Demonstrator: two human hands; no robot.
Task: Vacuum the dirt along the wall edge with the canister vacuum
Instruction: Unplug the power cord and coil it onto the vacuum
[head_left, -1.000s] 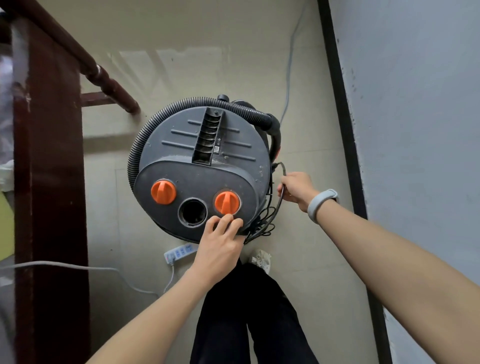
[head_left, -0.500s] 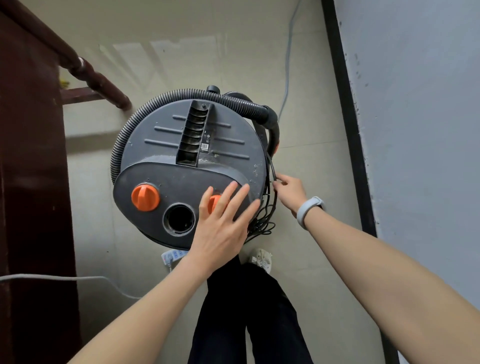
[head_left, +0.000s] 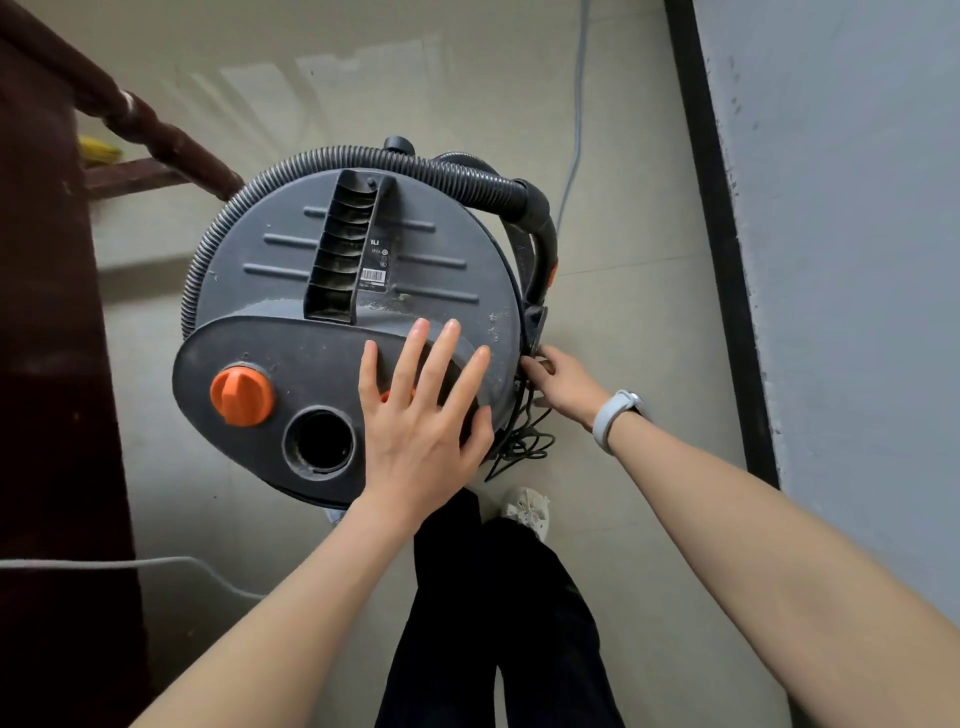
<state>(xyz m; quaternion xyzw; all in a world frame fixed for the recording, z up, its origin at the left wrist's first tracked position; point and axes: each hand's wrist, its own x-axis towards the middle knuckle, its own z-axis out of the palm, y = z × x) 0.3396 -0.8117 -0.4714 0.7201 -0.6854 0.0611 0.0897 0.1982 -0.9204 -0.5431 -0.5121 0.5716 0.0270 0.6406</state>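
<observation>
your left hand (head_left: 421, 415) lies flat, fingers spread, on the vacuum (head_left: 332, 312), which stands on the floor (head_left: 623, 156) near the wall (head_left: 841, 260); your right hand (head_left: 563, 382) reaches the cord (head_left: 519, 441) at its side, but i cannot tell its grip

A dark wooden railing (head_left: 156, 132) was seen at the upper left. A yellow object (head_left: 98, 149) lay behind it. A white cable (head_left: 130, 564) was laid across the beige floor (head_left: 623, 364).

Head camera looks steeply down (close) at floor (head_left: 613, 130).
</observation>
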